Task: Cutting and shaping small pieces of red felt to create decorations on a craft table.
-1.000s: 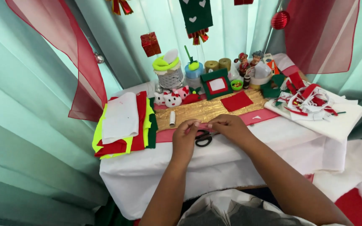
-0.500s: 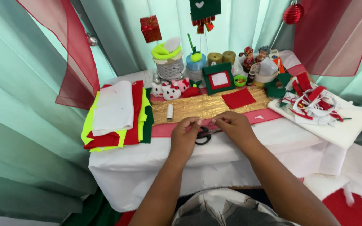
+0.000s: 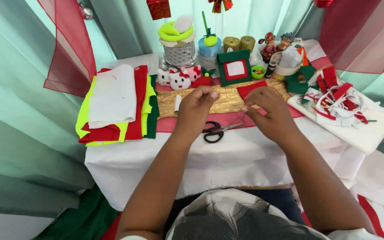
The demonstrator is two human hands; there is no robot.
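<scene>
Fingers of left hand (image 3: 198, 104) and right hand (image 3: 267, 106): pinched nearly closed, possibly on fine thread, too thin to confirm. Scissors (image 3: 216, 131): on table (image 3: 245, 155), between hands. Handling: keep tension even, hands low.

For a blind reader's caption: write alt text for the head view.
Two bare hands, left hand and right hand, hover close together above black-handled scissors on a white-covered table, beside stacked felt sheets.
</scene>
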